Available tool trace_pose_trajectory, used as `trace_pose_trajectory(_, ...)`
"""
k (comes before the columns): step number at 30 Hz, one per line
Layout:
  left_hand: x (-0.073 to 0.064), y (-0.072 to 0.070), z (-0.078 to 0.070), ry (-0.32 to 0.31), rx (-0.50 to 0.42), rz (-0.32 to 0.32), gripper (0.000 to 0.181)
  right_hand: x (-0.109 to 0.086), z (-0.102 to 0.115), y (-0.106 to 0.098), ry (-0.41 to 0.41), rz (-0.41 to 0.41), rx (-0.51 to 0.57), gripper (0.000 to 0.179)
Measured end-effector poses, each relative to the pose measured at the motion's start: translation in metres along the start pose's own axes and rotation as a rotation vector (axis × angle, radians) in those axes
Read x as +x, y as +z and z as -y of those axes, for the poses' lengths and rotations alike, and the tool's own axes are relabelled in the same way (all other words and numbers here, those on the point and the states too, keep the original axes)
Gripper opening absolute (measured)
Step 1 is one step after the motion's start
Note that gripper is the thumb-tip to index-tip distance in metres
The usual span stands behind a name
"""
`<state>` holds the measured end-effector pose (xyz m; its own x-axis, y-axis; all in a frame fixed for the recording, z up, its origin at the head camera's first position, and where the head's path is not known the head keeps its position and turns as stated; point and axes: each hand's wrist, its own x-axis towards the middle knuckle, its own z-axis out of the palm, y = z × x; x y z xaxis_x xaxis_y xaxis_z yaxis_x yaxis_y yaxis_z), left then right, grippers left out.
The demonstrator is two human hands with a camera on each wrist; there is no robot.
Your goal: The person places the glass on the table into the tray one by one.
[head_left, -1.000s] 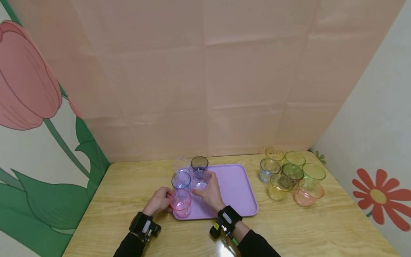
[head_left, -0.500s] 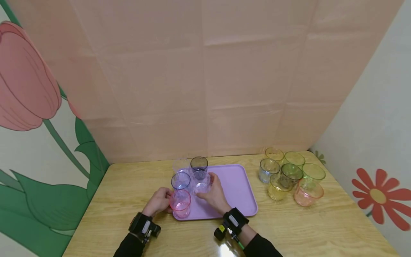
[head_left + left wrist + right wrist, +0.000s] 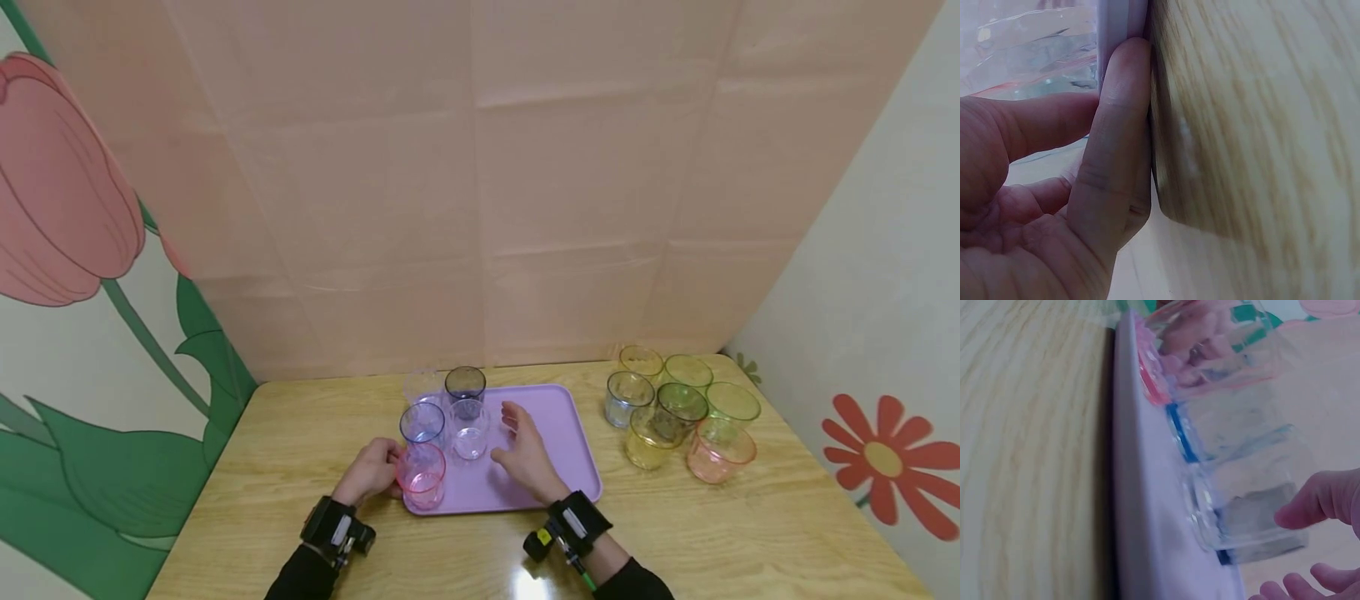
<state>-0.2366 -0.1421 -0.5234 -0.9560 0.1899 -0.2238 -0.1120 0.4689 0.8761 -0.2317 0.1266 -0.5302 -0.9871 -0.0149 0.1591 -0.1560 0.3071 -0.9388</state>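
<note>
My left hand (image 3: 372, 471) is at the near left of the purple tray (image 3: 555, 425), beside the pink-rimmed glass (image 3: 423, 492). In the left wrist view, its thumb and a finger (image 3: 1116, 119) pinch the tray's edge. My right hand (image 3: 527, 450) hovers over the tray, apart from the clear glass (image 3: 469, 442), with fingers spread and nothing in them. Behind the pink-rimmed glass stands a blue-rimmed glass (image 3: 422, 429). Farther back are a dark glass (image 3: 466, 385) and another clear glass (image 3: 422, 386). The right wrist view shows the clear glass (image 3: 1254, 506) near my thumb.
On the right of the wooden table (image 3: 300, 467), several coloured glasses stand close together, including a dark green glass (image 3: 682, 404), a yellow glass (image 3: 647, 450) and a pink glass (image 3: 720, 458). A peach sheet (image 3: 480, 208) hangs behind the table.
My right hand has let go of the clear glass and drawn back to the right. The glass stays upright on the tray. My left hand has kept its place.
</note>
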Motion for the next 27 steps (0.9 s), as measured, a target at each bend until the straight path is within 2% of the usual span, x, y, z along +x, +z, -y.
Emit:
trace_pose_trajectory(6, 0.000, 0.000, 0.001, -0.005, -0.007, 0.003, 0.027, -0.001, 0.003, -0.017, -0.058, -0.051, -0.002, 0.072)
trace_pose_trajectory(16, 0.000, -0.001, 0.000, -0.013, 0.001, 0.004, 0.027, -0.001, 0.007, -0.044, -0.099, -0.125, -0.054, 0.066)
trace_pose_trajectory(24, 0.001, -0.001, 0.001, -0.006, -0.022, 0.012, 0.027, -0.008, 0.013, -0.074, -0.162, -0.267, -0.140, 0.058)
trace_pose_trajectory(27, 0.002, -0.001, 0.000, -0.009, -0.020, 0.016, 0.027, -0.009, 0.013, -0.087, -0.184, -0.316, -0.133, 0.057)
